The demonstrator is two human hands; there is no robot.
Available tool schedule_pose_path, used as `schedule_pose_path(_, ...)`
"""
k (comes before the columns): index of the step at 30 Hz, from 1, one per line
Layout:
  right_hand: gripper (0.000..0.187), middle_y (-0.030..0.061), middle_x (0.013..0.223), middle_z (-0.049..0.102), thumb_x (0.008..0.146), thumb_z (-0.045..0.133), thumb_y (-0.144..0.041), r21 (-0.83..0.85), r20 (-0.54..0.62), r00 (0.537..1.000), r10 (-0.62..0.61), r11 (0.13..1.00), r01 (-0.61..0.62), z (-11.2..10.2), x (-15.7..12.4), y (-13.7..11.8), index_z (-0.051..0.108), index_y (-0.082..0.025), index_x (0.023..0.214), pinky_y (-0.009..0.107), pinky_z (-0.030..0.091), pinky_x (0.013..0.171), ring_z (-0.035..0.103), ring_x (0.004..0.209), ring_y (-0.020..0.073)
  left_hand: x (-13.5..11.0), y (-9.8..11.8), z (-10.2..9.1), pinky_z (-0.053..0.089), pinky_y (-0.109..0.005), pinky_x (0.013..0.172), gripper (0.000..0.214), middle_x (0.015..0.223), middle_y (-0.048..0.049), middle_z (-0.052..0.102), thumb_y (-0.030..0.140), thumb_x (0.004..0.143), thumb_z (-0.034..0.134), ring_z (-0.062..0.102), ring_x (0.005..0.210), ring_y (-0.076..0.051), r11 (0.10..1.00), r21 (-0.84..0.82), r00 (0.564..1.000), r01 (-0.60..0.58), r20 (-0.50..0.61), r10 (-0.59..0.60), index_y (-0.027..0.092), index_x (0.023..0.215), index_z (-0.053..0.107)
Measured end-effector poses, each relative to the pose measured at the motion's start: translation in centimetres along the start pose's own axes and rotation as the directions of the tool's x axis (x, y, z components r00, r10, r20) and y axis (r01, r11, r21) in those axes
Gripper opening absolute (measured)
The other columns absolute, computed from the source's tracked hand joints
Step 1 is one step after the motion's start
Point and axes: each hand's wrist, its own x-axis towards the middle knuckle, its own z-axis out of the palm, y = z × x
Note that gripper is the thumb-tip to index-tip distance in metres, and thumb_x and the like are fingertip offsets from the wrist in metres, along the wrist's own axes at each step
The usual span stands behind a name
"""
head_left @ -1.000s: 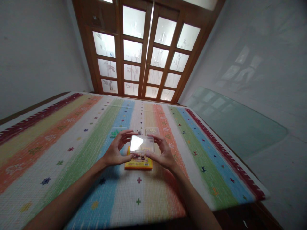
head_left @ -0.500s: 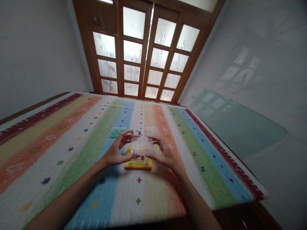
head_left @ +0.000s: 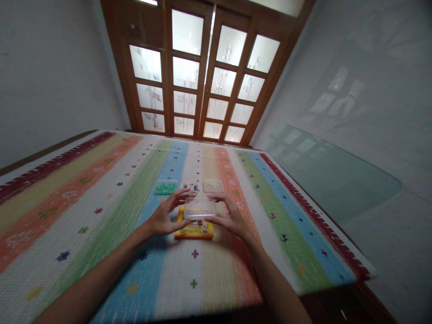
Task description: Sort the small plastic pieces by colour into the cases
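Observation:
A clear plastic box (head_left: 200, 209) is held level in the air between my two hands. My left hand (head_left: 168, 212) grips its left side, thumb along the near edge and fingers at the far edge. On the opposite side my right hand (head_left: 230, 215) grips it the same way. Under the box lies a yellow and orange flat package (head_left: 194, 231) with printed pictures and a barcode, partly covered by the box and my fingers. Whether anything is inside the clear box, I cannot tell.
Beyond my hands stand a clear box of green pieces (head_left: 165, 187), a box with pale pieces (head_left: 212, 186) and, between them, a small container with dark bits (head_left: 191, 187). A striped cloth (head_left: 111, 252) covers the table. Wooden doors with glass panes (head_left: 202, 72) are behind.
The clear box has tilted from facing me to lying flatter and sits slightly lower. Both hands keep their hold, with small finger shifts.

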Motion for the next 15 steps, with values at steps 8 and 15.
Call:
schedule_pose_path(8, 0.053, 0.0066, 0.121, 0.068, 0.078, 0.083, -0.045, 0.034, 0.037, 0.999, -0.028, 0.999, 0.027, 0.04, -0.09, 0.32, 0.060, -0.027, 0.122, 0.044, 0.051, 0.100, 0.063, 0.114, 0.0251, 0.03, 0.00, 0.01, 0.052, -0.049, 0.108, 0.078, 0.140, -0.0156, 0.060, 0.021, 0.081, 0.078, 0.062, 0.125, -0.027, 0.992, 0.114, 0.998, -0.058, 0.039, 0.053, 0.025, 0.149, 0.041)
schedule_pose_path(15, 0.046, 0.0081, 0.123, 0.067, 0.079, 0.083, -0.040, 0.064, 0.026, 0.997, -0.079, 0.995, 0.077, 0.01, -0.14, 0.42, 0.058, -0.026, 0.115, 0.045, 0.050, 0.103, 0.063, 0.120, 0.0258, -0.24, -0.25, 0.04, 0.053, -0.049, 0.106, 0.083, 0.136, -0.0174, 0.062, 0.026, 0.079, 0.082, 0.063, 0.123, -0.029, 0.989, 0.145, 1.000, -0.019, 0.005, 0.018, 0.024, 0.150, 0.039)
